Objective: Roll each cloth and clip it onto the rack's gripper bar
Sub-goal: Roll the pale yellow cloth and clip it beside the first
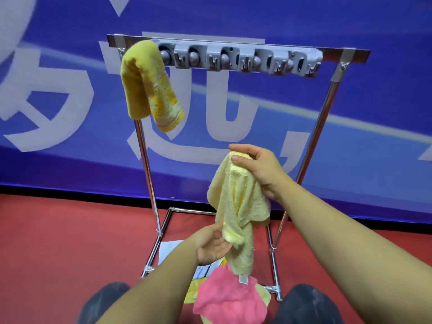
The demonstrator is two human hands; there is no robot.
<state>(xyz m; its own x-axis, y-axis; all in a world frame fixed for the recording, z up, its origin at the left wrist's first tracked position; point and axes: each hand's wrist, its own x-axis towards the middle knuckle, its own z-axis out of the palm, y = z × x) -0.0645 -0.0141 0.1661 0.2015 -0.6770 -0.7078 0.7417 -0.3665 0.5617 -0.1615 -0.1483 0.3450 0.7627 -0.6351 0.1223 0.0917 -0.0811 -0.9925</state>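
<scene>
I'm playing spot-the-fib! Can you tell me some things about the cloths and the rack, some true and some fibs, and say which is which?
1. A dark yellow cloth hangs from the gripper bar. True.
2. The right hand holds a pale yellow cloth by its top. True.
3. The pink cloth is clipped on the bar. False: it lies low, by the person's knees.
4. The left hand grips the rack's pole. False: it touches the pale cloth's lower part.

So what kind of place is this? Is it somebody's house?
Probably not a house. It looks more like a hall or show space: a big blue banner with huge white letters covers the back, the floor is red carpet, and a small metal rack stands on it.
</scene>
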